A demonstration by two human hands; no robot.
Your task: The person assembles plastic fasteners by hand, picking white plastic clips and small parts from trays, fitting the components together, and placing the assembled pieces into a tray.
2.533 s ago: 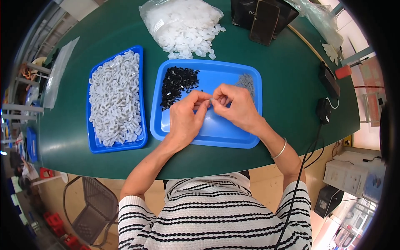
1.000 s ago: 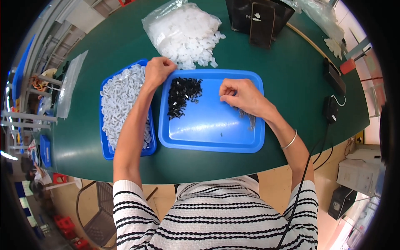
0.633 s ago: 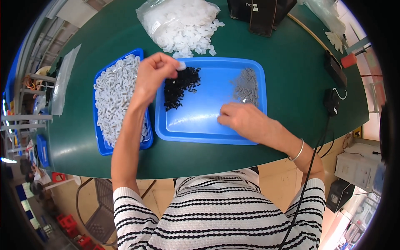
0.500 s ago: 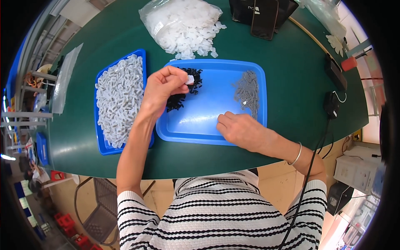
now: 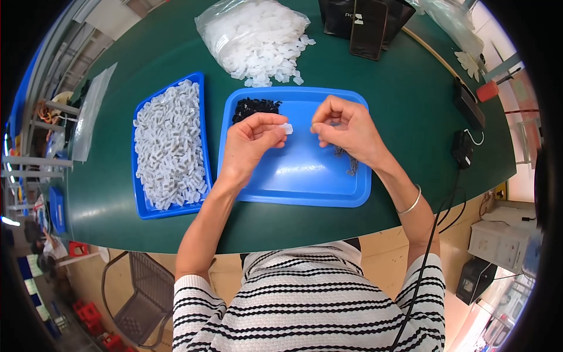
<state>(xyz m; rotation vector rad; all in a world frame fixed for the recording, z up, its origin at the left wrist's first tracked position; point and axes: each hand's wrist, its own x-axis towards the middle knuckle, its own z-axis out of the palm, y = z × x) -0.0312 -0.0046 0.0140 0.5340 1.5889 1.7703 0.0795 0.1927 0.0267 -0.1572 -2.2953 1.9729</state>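
Over the large blue tray (image 5: 275, 198), my left hand (image 5: 253, 144) pinches a small white plastic piece (image 5: 287, 128) between thumb and fingertips. A short gap to its right, my right hand (image 5: 347, 130) is closed in a pinch too; what it holds, if anything, is too small to make out. Behind my left hand, a heap of small black parts (image 5: 258, 107) lies in the tray's far left corner. Small grey parts (image 5: 350, 164) lie at the tray's right side, mostly hidden under my right hand.
A narrower blue tray (image 5: 141, 202) full of light grey plastic parts (image 5: 169, 146) stands on the left. Behind, an open clear bag spills white translucent pieces (image 5: 267, 50). A dark phone (image 5: 368, 29) leans on a black bag (image 5: 337, 16). Black cables (image 5: 448, 208) hang at the right.
My right hand has risen from the tray's near right area to the middle, facing my left hand. The left hand has moved right and slightly nearer, still pinching the white piece.
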